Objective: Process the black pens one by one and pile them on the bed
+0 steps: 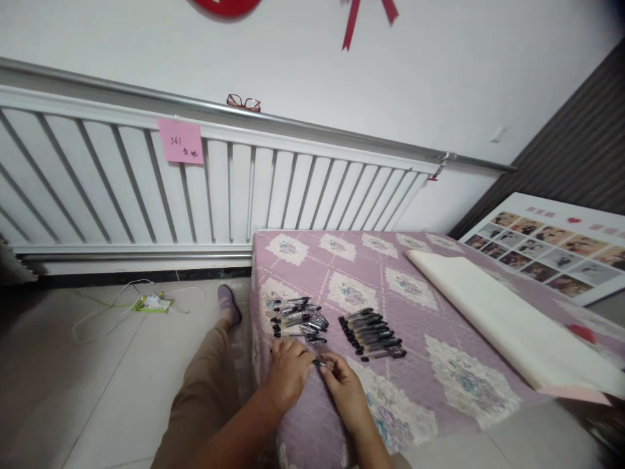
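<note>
My left hand (pixel 288 372) is closed around a pen (pixel 319 363), most of which its fingers hide. The pen's dark end shows between my two hands. From the other side my right hand (pixel 346 387) pinches that end between thumb and fingertips. Just beyond my left hand lies a loose pile of pens (pixel 299 319), dark and clear, pointing in slightly different directions. To the right, a neater row of pens (pixel 372 333) lies side by side in a slanting line. Both groups rest on a purple patterned cloth (pixel 327 407) with pale diamond shapes.
A cream folded sheet (pixel 483 312) lies along the right side of the cloth. Behind it leans a photo board (pixel 541 244). A white radiator (pixel 286 192) stands at the wall, with glasses (pixel 243 102) on its pipe. A power strip (pixel 153 303) and cables are on the floor at left.
</note>
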Tool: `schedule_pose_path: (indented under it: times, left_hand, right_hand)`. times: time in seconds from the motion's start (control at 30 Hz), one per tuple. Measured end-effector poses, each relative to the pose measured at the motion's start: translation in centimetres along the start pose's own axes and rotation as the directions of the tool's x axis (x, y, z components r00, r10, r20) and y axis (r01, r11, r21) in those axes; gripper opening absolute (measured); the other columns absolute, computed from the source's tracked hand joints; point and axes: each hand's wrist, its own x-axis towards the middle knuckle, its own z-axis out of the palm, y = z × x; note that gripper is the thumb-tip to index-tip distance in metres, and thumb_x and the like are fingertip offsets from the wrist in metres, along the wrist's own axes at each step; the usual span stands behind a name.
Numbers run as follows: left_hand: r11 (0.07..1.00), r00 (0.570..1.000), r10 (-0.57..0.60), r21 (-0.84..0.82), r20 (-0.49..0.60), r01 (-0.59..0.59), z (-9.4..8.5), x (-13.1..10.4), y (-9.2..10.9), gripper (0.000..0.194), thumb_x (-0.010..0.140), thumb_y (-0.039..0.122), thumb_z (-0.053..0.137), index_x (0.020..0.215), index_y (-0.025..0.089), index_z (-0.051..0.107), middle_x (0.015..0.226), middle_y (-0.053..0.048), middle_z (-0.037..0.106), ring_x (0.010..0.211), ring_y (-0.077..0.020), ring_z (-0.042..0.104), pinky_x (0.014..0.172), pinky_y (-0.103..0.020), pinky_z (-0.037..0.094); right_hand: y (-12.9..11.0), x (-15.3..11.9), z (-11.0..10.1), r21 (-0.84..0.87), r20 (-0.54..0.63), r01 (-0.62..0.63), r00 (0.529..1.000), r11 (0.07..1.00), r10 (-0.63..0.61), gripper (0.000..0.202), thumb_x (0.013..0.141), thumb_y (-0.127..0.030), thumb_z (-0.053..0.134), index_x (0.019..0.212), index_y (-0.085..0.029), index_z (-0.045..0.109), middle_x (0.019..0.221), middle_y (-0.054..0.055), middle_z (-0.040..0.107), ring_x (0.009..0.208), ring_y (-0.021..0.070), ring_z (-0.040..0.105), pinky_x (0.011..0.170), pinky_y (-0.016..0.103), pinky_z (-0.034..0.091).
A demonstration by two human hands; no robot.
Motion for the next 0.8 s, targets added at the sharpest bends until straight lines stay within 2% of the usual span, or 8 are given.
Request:
schedule_pose_path:
  times: [0.13, 0.43, 0.8]
  left_hand:
    - [1.000, 1.000, 0.002, -0.009, -0.005, -0.002, 0.16, 0.04, -0.07, 0.018, 0.094, 0.030, 0.048, 0.098, 0.029, 0.065, 0.097, -0.001, 0.062, 0.100, -0.0211, 0.049, 0.096, -0.043, 0.025]
    - [1.000, 1.000, 0.008, 0.002, 0.005, -0.008, 0.12, -0.03, -0.04, 0.019, 0.095, 0.029, 0.046, 0.098, 0.029, 0.064, 0.097, 0.000, 0.062, 0.100, -0.0204, 0.049, 0.097, -0.043, 0.025]
    - [1.000, 0.999, 0.029, 0.007, -0.024, -0.029, 0.50, -0.07, -0.17, 0.016, 0.094, 0.030, 0.048, 0.093, 0.028, 0.065, 0.095, 0.001, 0.062, 0.099, -0.0193, 0.049, 0.096, -0.041, 0.025]
  right_hand:
    - [0.06, 0.04, -0.02, 0.008, 0.034, 0.016, 0.999, 1.000, -0.016, 0.023, 0.075, -0.041, 0.065, 0.084, -0.020, 0.067, 0.077, 0.003, 0.069, 0.075, 0.0203, 0.063, 0.072, 0.029, 0.050]
    - [-0.13, -0.28, -0.01, -0.038, 0.042, 0.046, 0.998, 0.998, -0.044, 0.017, 0.079, -0.036, 0.061, 0.085, -0.021, 0.067, 0.081, 0.003, 0.069, 0.079, 0.0211, 0.063, 0.076, 0.030, 0.049]
    - [0.12, -0.39, 0.12, -0.250, 0.048, 0.117, 0.993, 0.961, -0.108, 0.023, 0.084, -0.039, 0.053, 0.079, -0.021, 0.065, 0.079, 0.004, 0.067, 0.076, 0.0203, 0.061, 0.073, 0.029, 0.047]
